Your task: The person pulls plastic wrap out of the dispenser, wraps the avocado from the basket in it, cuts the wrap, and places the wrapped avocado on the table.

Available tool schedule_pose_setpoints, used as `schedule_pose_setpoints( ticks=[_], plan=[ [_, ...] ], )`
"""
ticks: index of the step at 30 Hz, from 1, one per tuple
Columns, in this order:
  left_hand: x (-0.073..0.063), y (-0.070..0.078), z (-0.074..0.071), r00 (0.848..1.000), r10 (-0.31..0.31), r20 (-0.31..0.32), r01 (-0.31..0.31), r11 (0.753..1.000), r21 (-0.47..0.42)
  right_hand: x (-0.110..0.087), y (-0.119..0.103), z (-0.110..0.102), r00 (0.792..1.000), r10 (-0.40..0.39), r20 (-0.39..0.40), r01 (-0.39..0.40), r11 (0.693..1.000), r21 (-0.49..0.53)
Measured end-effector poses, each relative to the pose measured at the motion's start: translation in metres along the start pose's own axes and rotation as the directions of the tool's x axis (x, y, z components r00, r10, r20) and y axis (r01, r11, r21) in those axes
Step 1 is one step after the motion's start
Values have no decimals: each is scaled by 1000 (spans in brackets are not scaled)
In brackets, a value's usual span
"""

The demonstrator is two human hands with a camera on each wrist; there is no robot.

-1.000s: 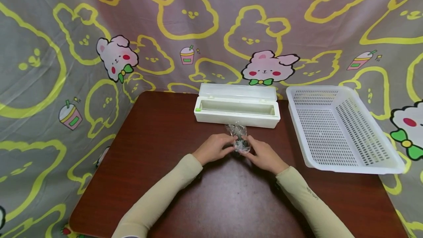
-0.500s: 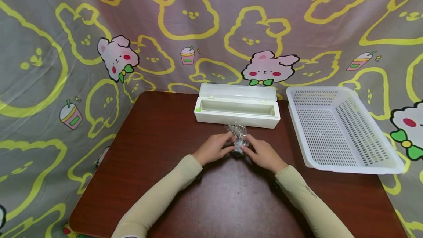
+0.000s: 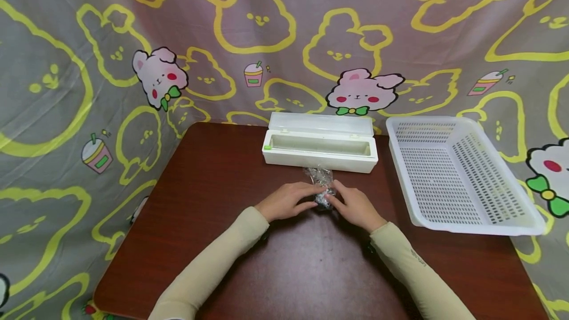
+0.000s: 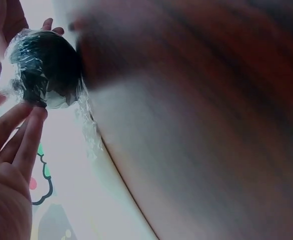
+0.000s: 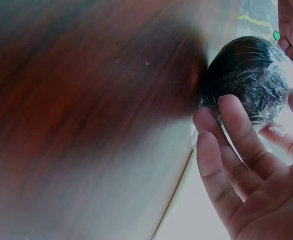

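Note:
A dark round object [image 3: 323, 201] sits on the table, wrapped in clear cling film. Crumpled loose film [image 3: 318, 176] sticks out on its far side, toward the box. My left hand [image 3: 286, 202] holds it from the left, its fingertips touching the wrapped side in the left wrist view. From the right, my right hand [image 3: 357, 206] grips it, thumb pressing the film on top and fingers along its side. In the right wrist view the dark object [image 5: 246, 75] looks smooth below, with wrinkled film bunched over its upper part. The film blurs what kind of thing it is.
Just beyond the hands stands a long white box [image 3: 320, 159], its clear lid [image 3: 320, 123] raised. A white perforated plastic basket [image 3: 413, 219] stands to the right on the brown table [image 3: 213, 172]. Patterned cloth [image 3: 284, 68] hangs behind the table and at its sides.
The loose film has been gathered down onto the dark object. My right thumb has moved in over its top, and my left fingers have straightened slightly. Box and basket stay put.

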State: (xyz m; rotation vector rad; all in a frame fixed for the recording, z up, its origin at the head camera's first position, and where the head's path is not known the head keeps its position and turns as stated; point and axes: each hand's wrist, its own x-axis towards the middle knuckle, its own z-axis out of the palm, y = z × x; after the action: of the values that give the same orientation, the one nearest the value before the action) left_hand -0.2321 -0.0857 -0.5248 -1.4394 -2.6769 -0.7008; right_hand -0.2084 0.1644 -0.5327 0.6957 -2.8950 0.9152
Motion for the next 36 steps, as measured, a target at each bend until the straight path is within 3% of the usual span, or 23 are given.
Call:
schedule_pose_setpoints(
  ticks=[8,16,26,33,36],
  plan=[
    [3,6,0,1000,-24,-1,24,997,70,0,2,2,1000,10,-1,-10,1000,-20],
    [14,15,7,987,-107,-120,116,991,65,1,1,2,999,5,-54,-6,1000,-15],
    [22,18,9,966,-202,-162,200,979,-26,4,3,0,998,-1,-55,0,1000,-19],
    [22,17,12,954,-236,-188,230,972,-53,5,4,0,999,6,-49,-6,1000,-2],
    [22,17,12,953,-222,-209,220,975,-30,5,5,1,997,-6,-74,5,1000,-14]
  ],
)
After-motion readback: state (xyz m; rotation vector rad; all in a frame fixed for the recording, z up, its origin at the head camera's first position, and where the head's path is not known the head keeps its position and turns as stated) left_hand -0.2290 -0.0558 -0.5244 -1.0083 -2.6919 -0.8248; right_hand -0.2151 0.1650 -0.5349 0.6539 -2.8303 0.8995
